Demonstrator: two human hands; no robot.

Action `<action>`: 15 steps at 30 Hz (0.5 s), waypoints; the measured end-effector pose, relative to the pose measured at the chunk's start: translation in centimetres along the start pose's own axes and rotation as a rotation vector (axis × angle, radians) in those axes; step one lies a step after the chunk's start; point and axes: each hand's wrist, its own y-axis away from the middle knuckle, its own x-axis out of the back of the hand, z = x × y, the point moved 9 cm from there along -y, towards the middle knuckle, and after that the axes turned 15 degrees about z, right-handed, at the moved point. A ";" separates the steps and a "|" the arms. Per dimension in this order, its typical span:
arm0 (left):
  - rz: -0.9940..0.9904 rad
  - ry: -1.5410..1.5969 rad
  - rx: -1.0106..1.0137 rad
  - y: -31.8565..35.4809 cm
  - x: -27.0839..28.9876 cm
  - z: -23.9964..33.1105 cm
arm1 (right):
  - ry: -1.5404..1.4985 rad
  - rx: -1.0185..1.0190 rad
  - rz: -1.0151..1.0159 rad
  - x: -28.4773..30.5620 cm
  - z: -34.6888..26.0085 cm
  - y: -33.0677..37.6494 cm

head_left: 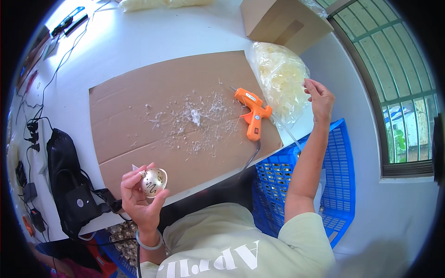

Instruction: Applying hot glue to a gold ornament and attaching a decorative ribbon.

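Note:
My left hand (pixel 139 197) holds a shiny gold ball ornament (pixel 154 181) with a dark squiggle on it, just over the near edge of the table. My right hand (pixel 320 99) is raised at the right, fingers pinched at the edge of a clear plastic bag (pixel 280 78) full of pale yellowish pieces; what it pinches is too small to tell. An orange hot glue gun (pixel 252 111) lies on a brown cardboard sheet (pixel 139 102) between the two hands, its cord running off the near edge.
White glue scraps litter the cardboard's middle. A cardboard box (pixel 282 21) stands at the back right. A blue plastic crate (pixel 336 171) sits under my right arm. A black bag (pixel 69 180) and cables lie at the left. Another blue crate of ornaments (pixel 121 231) sits below.

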 end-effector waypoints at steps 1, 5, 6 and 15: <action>-0.003 -0.002 0.002 0.0 0.0 0.0 | -0.040 -0.051 0.013 0.4 0.1 -0.1; -0.002 0.002 0.002 0.0 0.0 0.0 | -0.243 -0.102 -0.022 0.7 -0.1 -0.6; 0.001 0.003 0.001 0.0 0.0 0.1 | -0.242 -0.102 -0.025 0.7 -0.3 -0.4; 0.010 -0.024 -0.027 -0.1 0.1 0.8 | -0.647 -0.129 -0.431 -3.6 -8.6 9.6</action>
